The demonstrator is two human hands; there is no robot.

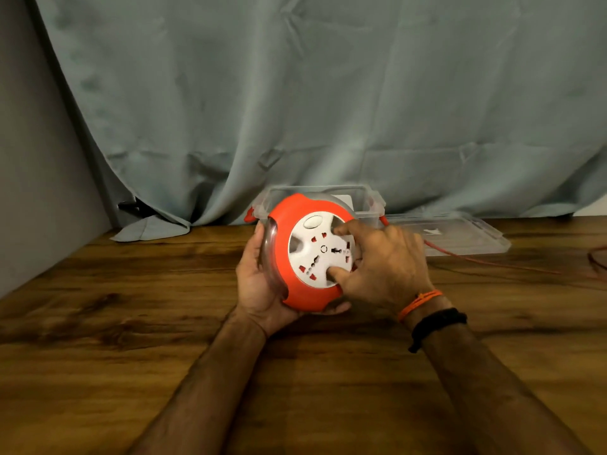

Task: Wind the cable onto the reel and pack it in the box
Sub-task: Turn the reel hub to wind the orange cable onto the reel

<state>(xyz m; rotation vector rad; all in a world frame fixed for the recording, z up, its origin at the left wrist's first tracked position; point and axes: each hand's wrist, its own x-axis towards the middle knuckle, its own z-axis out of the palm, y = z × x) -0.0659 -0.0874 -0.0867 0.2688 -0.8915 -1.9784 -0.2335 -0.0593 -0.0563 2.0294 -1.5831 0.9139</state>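
gripping one reel (pixel 295 231), two hands: left (pixel 262 287), right (pixel 384 264).

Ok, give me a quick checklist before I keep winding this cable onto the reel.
1. Reel held steady: ok, left hand grips its rim from below.
2. Fingers in the turning dial: ok, right hand has fingertips in the white face's recesses.
3. Cable free to feed: ok as far as seen, it trails right across the table; its end is out of view.
4. Cable fully wound: not ok, slack still lies out.
5. Box open: ok, lid lies beside it.
6. Box has room: cannot tell, reel hides the inside.
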